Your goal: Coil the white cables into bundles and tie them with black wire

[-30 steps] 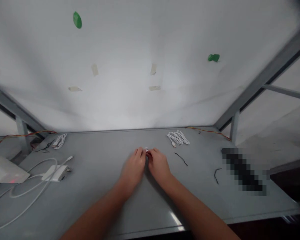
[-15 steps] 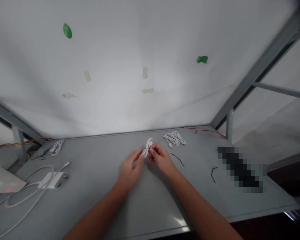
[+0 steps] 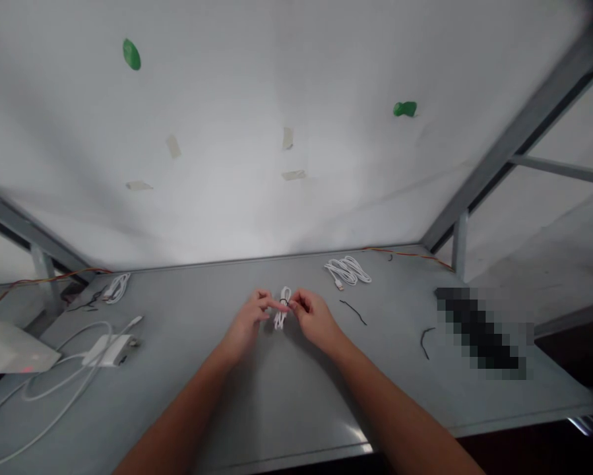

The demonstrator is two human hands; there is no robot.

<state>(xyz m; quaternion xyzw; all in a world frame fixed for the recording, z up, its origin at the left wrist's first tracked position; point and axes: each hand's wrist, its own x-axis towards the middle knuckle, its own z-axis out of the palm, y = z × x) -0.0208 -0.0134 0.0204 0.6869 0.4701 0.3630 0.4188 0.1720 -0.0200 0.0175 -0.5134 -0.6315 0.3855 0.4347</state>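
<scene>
A small folded bundle of white cable [image 3: 281,318] is between my hands at the middle of the grey table, with a thin black tie [image 3: 284,301] around its middle. My right hand [image 3: 313,318] pinches the tie at the bundle's right side, thumb and forefinger together. On the left side, my left hand [image 3: 249,323] has its fingers apart, and the forefinger reaches across to touch the bundle near the tie. Beyond my right hand lies a looser coil of white cable [image 3: 348,272]. A loose black tie [image 3: 353,312] rests right of that hand.
At the left are a white adapter [image 3: 109,350] with its long cable, a white box [image 3: 16,346] and another white cable bundle [image 3: 117,287]. Another black tie [image 3: 425,343] and a pixelated dark object [image 3: 477,332] lie right. A white wall [image 3: 227,218] rises behind.
The bundle has come slightly nearer and left, its lower end now showing below my fingers. My left hand has loosened from its lower end and extended a forefinger at the tie.
</scene>
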